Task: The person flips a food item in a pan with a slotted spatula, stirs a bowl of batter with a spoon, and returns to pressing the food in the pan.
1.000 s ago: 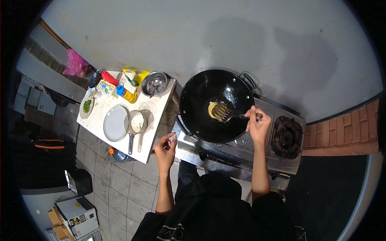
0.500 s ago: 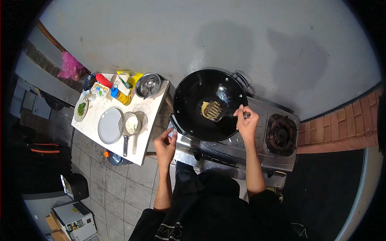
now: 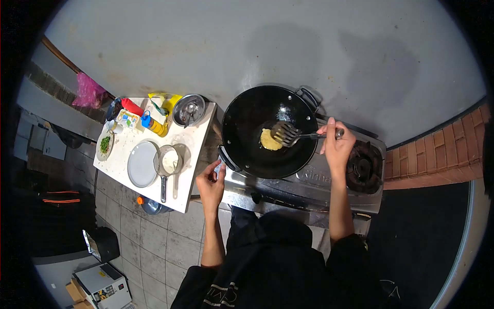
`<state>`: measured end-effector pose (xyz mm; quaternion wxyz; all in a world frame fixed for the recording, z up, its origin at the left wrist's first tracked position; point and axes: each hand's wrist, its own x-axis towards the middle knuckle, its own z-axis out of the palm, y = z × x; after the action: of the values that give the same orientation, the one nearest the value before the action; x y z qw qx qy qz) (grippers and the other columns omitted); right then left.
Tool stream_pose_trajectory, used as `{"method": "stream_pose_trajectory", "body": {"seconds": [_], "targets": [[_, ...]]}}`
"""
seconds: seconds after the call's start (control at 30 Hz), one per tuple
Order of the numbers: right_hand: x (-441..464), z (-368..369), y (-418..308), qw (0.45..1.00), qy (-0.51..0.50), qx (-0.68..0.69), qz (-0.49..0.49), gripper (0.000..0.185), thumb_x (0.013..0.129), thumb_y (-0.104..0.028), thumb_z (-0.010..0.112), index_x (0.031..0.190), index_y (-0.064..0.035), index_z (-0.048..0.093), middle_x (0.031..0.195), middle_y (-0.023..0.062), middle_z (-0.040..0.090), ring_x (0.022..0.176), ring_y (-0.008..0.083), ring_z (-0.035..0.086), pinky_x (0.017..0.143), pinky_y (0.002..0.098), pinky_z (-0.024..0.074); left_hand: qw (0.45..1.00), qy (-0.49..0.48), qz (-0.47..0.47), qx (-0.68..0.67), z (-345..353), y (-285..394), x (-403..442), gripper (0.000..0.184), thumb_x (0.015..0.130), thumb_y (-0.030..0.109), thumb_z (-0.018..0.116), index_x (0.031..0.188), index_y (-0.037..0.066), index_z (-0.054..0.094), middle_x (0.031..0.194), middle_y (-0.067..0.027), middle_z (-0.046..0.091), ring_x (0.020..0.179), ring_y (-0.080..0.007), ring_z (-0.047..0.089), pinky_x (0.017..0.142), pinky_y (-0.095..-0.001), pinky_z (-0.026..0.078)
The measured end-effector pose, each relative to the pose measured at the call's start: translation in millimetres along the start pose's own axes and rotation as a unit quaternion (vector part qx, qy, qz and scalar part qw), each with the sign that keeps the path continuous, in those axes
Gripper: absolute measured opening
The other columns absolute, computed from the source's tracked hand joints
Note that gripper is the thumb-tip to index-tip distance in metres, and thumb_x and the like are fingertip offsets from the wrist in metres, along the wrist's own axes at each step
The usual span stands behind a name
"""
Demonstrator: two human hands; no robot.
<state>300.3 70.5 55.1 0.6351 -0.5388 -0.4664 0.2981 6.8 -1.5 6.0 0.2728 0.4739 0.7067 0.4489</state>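
Note:
A black wok point(image 3: 252, 110) sits on the stove, with a round yellow patty point(image 3: 269, 140) lying on its bottom. My right hand point(image 3: 337, 144) is closed around the handle of a slotted turner point(image 3: 309, 136). The turner's slotted head is over the right edge of the patty. At the wok's near left side handle point(image 3: 226, 159), my left hand point(image 3: 210, 186) has thumb and fingers drawn together on a pale-blue, cloth-like piece point(image 3: 219, 167). Whether these fingers also grip the handle cannot be made out.
Right of the wok is a second burner point(image 3: 363, 167) on the steel stove point(image 3: 314, 172). A white table point(image 3: 154, 113) at left bears a grey plate point(image 3: 141, 177), a small strainer point(image 3: 169, 160) with white contents, a steel bowl point(image 3: 180, 118), bottles and a plate of chopped greens point(image 3: 105, 146).
My right hand has moved right and slightly up, drawing the turner off most of the patty. The patty now shows as a yellow round. My left hand stays by the wok handle.

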Motion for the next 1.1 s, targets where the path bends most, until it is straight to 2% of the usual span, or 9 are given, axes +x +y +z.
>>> {"method": "stream_pose_trajectory", "body": {"seconds": [0.03, 0.1, 0.17, 0.23, 0.37, 0.63, 0.7, 1.03, 1.1], "targets": [[0.7, -3.6, -3.9, 1.000, 0.001, 0.000, 0.001, 0.033, 0.098, -0.018, 0.058, 0.072, 0.0023, 0.061, 0.063, 0.0043, 0.063, 0.040, 0.0047, 0.047, 0.037, 0.0225, 0.0338, 1.000, -0.005, -0.013, 0.002, -0.8, 0.9, 0.2, 0.027, 0.086, 0.016, 0.072, 0.102, -0.005, 0.071, 0.059, 0.0049, 0.038, 0.055, -0.0045, 0.032, 0.049, -0.0225, 0.027], [0.4, -8.8, -8.8, 0.994, -0.042, -0.102, -0.017, 0.032, 0.097, -0.018, 0.060, 0.072, 0.0019, 0.062, 0.058, 0.0019, 0.060, 0.039, 0.0044, 0.046, 0.038, 0.0232, 0.0327, 1.000, -0.013, -0.025, 0.003, -0.9, -1.0, 0.9, 0.026, 0.086, 0.016, 0.072, 0.101, -0.005, 0.072, 0.058, 0.0049, 0.038, 0.055, -0.0045, 0.032, 0.049, -0.0225, 0.026], [-3.9, -6.0, -4.5, 0.994, -0.041, -0.094, -0.026, 0.032, 0.096, -0.018, 0.061, 0.070, 0.0012, 0.063, 0.053, 0.0006, 0.057, 0.039, 0.0042, 0.045, 0.038, 0.0242, 0.0315, 1.000, -0.006, 0.008, -0.028, 4.1, -9.0, 1.8, 0.025, 0.085, 0.016, 0.073, 0.099, -0.005, 0.072, 0.058, 0.0050, 0.038, 0.055, -0.0044, 0.032, 0.049, -0.0227, 0.026], [-7.6, -4.2, 5.3, 0.992, -0.068, -0.106, 0.006, 0.032, 0.095, -0.017, 0.062, 0.068, 0.0014, 0.063, 0.052, 0.0010, 0.056, 0.042, 0.0040, 0.045, 0.041, 0.0242, 0.0324, 0.999, -0.001, 0.012, -0.031, 7.5, -11.9, 1.7, 0.025, 0.085, 0.015, 0.073, 0.099, -0.005, 0.072, 0.058, 0.0052, 0.038, 0.055, -0.0043, 0.031, 0.048, -0.0228, 0.026], [-10.9, 4.9, 17.3, 0.992, -0.031, -0.118, -0.015, 0.032, 0.094, -0.016, 0.064, 0.067, 0.0031, 0.062, 0.051, 0.0045, 0.057, 0.047, 0.0046, 0.047, 0.047, 0.0258, 0.0360, 1.000, 0.004, -0.001, -0.023, 6.1, -11.1, 0.7, 0.024, 0.085, 0.015, 0.073, 0.097, -0.005, 0.072, 0.056, 0.0061, 0.037, 0.054, -0.0041, 0.031, 0.048, -0.0231, 0.025], [-9.1, 21.9, 19.7, 0.988, -0.050, -0.143, -0.027, 0.031, 0.093, -0.014, 0.064, 0.067, 0.0039, 0.060, 0.051, 0.0089, 0.058, 0.046, 0.0075, 0.049, 0.047, 0.0274, 0.0368, 1.000, 0.014, -0.005, -0.024, 6.9, -13.3, 2.1, 0.023, 0.083, 0.017, 0.075, 0.093, -0.004, 0.073, 0.055, 0.0070, 0.034, 0.052, -0.0033, 0.028, 0.046, -0.0230, 0.021], [-8.5, 24.6, 19.1, 0.982, -0.051, -0.158, -0.085, 0.032, 0.092, -0.013, 0.064, 0.065, 0.0040, 0.059, 0.052, 0.0100, 0.058, 0.044, 0.0092, 0.050, 0.046, 0.0290, 0.0367, 0.999, 0.016, -0.006, -0.027, 8.9, -16.6, 2.5, 0.024, 0.083, 0.017, 0.076, 0.092, -0.004, 0.073, 0.054, 0.0070, 0.033, 0.052, -0.0033, 0.028, 0.046, -0.0231, 0.021], [-5.6, 24.2, 17.7, 0.977, -0.059, -0.187, -0.080, 0.033, 0.092, -0.013, 0.064, 0.065, 0.0038, 0.057, 0.054, 0.0115, 0.060, 0.044, 0.0125, 0.053, 0.046, 0.0295, 0.0381, 0.999, 0.024, -0.003, -0.022, 8.0, -12.5, 4.2, 0.025, 0.081, 0.019, 0.078, 0.089, -0.004, 0.074, 0.055, 0.0069, 0.035, 0.052, -0.0034, 0.029, 0.047, -0.0225, 0.021], [-6.5, 25.1, 16.7, 0.981, -0.043, -0.169, -0.090, 0.032, 0.092, -0.012, 0.064, 0.065, 0.0035, 0.056, 0.054, 0.0114, 0.060, 0.045, 0.0123, 0.054, 0.047, 0.0291, 0.0381, 0.999, 0.016, -0.027, -0.010, 5.6, -8.9, 4.0, 0.024, 0.081, 0.019, 0.078, 0.089, -0.003, 0.074, 0.056, 0.0071, 0.036, 0.052, -0.0033, 0.029, 0.047, -0.0224, 0.021]]}}
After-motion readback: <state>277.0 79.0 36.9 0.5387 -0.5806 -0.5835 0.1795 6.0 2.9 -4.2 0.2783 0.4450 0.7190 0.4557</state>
